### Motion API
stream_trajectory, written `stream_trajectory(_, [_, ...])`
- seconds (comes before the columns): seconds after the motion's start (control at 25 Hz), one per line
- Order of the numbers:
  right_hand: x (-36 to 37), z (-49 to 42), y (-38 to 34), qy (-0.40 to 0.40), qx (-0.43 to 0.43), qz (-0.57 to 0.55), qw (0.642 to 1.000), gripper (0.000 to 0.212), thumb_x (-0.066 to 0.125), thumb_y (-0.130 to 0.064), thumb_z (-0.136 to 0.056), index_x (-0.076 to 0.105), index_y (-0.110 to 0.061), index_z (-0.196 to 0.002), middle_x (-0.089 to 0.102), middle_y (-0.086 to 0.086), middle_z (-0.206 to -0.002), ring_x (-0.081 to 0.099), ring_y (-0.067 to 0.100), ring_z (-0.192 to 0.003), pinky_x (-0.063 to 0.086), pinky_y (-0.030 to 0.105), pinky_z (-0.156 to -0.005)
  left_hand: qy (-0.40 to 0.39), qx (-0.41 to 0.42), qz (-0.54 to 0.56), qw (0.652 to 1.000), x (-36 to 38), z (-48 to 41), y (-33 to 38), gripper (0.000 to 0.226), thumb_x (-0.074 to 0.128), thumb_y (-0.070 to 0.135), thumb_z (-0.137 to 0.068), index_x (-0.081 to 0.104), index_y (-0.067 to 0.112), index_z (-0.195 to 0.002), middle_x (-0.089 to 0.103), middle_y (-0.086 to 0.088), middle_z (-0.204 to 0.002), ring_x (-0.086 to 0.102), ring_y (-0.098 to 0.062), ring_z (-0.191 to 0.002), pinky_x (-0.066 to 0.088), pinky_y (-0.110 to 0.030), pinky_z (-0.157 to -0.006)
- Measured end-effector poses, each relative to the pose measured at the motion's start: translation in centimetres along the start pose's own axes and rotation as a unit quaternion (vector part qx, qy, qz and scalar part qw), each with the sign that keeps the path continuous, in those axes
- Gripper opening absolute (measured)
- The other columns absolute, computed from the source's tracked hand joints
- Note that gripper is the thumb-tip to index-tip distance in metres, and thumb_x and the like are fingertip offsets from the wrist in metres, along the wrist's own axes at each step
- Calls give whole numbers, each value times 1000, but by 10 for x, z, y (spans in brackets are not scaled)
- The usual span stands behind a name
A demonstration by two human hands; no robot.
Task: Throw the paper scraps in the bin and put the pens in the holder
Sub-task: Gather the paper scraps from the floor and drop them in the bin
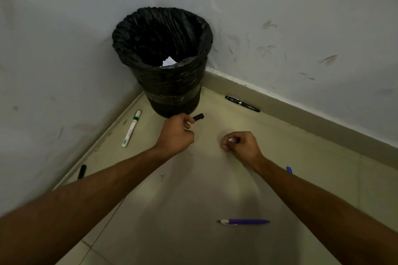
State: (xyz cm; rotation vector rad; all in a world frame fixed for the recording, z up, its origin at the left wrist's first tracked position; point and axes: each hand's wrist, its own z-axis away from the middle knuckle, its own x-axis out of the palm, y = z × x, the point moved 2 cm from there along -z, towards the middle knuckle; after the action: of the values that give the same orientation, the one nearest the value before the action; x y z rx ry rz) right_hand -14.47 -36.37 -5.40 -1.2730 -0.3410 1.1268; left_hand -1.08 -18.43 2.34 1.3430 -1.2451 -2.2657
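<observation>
Beyond both hands, the bin (172, 84) wears a crinkled, faintly glossy black plastic liner (137, 34) holding white paper (169, 61). Left of the left hand (175, 133) lies a smooth white plastic marker (131, 128). The floor tiles (193, 200) beneath look smooth and matt.

Blue pen (289, 170), right of centre, mostly hidden behind the right forearm; black marker (198, 116) partly covered by the left hand (177, 133); bin (170, 84) interior too dark.
</observation>
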Motion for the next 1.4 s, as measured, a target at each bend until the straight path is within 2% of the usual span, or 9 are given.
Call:
stream_trajectory(0.16, [-12, 14, -63, 42, 9, -222, 974, 12, 66, 10, -85, 71, 7, -95, 71, 5, -78, 68, 11, -69, 55, 16, -64, 36, 37, 66, 996, -23, 13, 27, 35, 69, -5, -76, 67, 15, -105, 63, 0, -97, 66, -17, -88, 62, -32, -71])
stream_trajectory(0.36, [-8, 21, -212, 7, -220, -153, 963, 12, 73, -7, -85, 75, -6, -98, 75, 8, -93, 74, 19, -84, 61, 30, -79, 227, 256, 71, 937, -109, 21, 88, 23, 56, -2, -78, 68, 11, -92, 67, 0, -87, 68, -15, -68, 60, -32, -61])
stream_trajectory(0.48, [12, 0, -279, 27, -307, -62, 949, 9, 75, -10, -85, 77, -9, -94, 73, 5, -85, 73, 16, -77, 61, 24, -72, 296, 217, 37, 929, -153, -12, 107, 26, 54, 5, -76, 69, 14, -95, 66, 1, -84, 62, -7, -65, 56, -21, -64])
stream_trajectory(0.64, [45, -43, -325, 55, -336, 111, 934, 7, 75, -11, -84, 78, -9, -90, 70, -1, -74, 64, -1, -56, 54, 12, -62, 263, 120, -50, 956, -173, -58, 108, 34, 53, 2, -77, 71, 11, -104, 68, 0, -86, 60, -8, -74, 55, -24, -77])
stream_trajectory(0.76, [63, -71, -331, -52, -276, 235, 930, 21, 65, -15, -92, 76, -9, -108, 75, 8, -100, 65, 9, -81, 54, 25, -82, 196, 70, -114, 971, -182, -70, 109, 30, 60, 7, -80, 68, 8, -108, 70, -10, -101, 64, -22, -93, 53, -30, -86])
stream_trajectory(0.84, [65, -75, -334, -132, -223, 333, 907, 29, 55, -9, -94, 71, -8, -118, 71, 10, -115, 65, 20, -103, 50, 29, -86, 156, 49, -150, 975, -190, -65, 121, 21, 58, 2, -79, 62, 15, -94, 66, -14, -97, 65, -32, -101, 54, -39, -89])
stream_trajectory(0.92, [55, -63, -342, -127, -196, 356, 905, 33, 49, 3, -88, 71, 2, -113, 71, 20, -114, 65, 32, -104, 55, 36, -88, 146, 41, -136, 979, -204, -53, 136, 25, 51, -4, -77, 63, 11, -93, 68, -19, -102, 64, -33, -104, 54, -39, -90])
stream_trajectory(1.12, [-3, 23, -379, 36, -139, 119, 982, 40, 60, -1, -85, 66, -5, -125, 71, 13, -117, 65, 24, -109, 43, 18, -89, 168, 23, -19, 985, -241, -6, 195, 45, 49, -2, -82, 65, 6, -123, 68, -12, -118, 63, -24, -110, 44, -20, -88])
stream_trajectory(1.4, [-123, 172, -513, 99, -79, -82, 989, 53, 74, -18, -85, 56, -19, -135, 60, 1, -135, 55, 15, -125, 47, 33, -104, 134, 43, 99, 985, -304, 99, 369, 32, 59, 16, -92, 63, 17, -123, 67, 1, -114, 63, -11, -97, 48, -20, -83])
